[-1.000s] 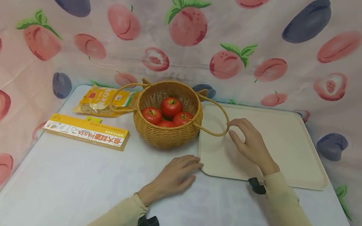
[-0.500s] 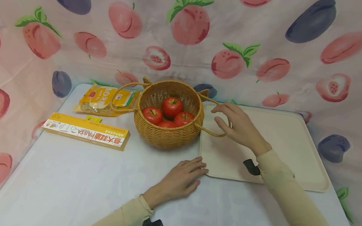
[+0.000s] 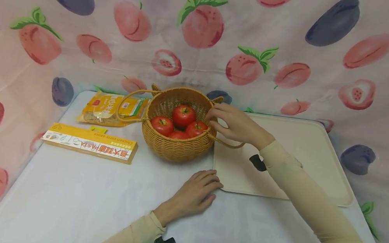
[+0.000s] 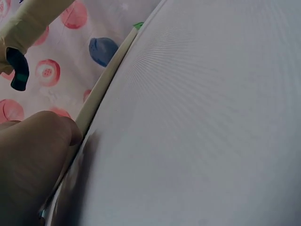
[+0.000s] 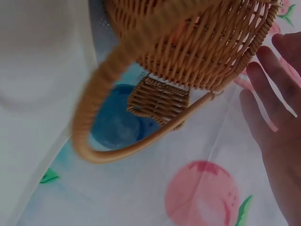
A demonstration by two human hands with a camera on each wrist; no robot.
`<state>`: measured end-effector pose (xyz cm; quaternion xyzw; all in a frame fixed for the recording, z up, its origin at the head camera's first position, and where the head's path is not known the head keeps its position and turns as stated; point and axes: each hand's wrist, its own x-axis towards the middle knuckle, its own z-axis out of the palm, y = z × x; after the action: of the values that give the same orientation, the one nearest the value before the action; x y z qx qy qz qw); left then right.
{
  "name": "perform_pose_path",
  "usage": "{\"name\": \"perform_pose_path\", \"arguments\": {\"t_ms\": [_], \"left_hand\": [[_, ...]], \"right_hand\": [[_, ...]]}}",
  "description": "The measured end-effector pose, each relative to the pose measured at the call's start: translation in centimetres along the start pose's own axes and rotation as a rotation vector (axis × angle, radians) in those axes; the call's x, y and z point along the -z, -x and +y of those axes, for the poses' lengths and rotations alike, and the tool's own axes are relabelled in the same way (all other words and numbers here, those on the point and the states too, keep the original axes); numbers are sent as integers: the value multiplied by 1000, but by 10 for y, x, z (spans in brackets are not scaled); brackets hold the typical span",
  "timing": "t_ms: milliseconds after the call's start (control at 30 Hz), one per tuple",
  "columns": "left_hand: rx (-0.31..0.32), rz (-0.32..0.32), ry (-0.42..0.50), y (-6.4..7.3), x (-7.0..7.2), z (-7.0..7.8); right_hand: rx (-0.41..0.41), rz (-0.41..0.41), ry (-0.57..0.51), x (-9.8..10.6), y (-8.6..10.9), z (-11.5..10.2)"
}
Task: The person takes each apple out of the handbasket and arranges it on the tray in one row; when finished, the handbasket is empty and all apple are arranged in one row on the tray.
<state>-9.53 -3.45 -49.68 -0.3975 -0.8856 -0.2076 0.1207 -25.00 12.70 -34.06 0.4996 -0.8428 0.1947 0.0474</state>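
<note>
A wicker basket (image 3: 174, 147) with two loop handles holds several red apples (image 3: 183, 115). My right hand (image 3: 236, 123) hovers at the basket's right rim, its loosely bent fingers pointing in over the apples. In the right wrist view that hand (image 5: 280, 122) has its fingers spread beside the rim, holding nothing, with the right handle (image 5: 94, 99) looping to their left. My left hand (image 3: 191, 193) rests palm down on the white table, fingertips at the near-left corner of the cream tray (image 3: 303, 163). The left wrist view shows part of this hand (image 4: 37, 150) against the tray's edge.
Left of the basket lie a yellow food bag (image 3: 105, 109) and a long pasta box (image 3: 90, 142), with a small yellow packet (image 3: 98, 129) between them. The basket's left handle overlaps the bag. A fruit-print cloth (image 3: 133, 64) hangs behind the table.
My right hand has moved left from beside the right handle, passing over it to the basket's rim. My left hand has shifted slightly right, staying at the tray's corner.
</note>
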Motion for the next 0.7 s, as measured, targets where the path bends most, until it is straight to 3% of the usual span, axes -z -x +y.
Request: {"name": "perform_pose_path", "arguments": {"t_ms": [267, 500, 700], "left_hand": [[27, -28, 45, 2, 2, -1], [21, -15, 45, 3, 2, -1], [35, -13, 51, 3, 1, 0]], "right_hand": [[-6, -126, -4, 0, -30, -3], [-14, -228, -28, -8, -50, -3], [-73, -384, 10, -14, -65, -4]]}}
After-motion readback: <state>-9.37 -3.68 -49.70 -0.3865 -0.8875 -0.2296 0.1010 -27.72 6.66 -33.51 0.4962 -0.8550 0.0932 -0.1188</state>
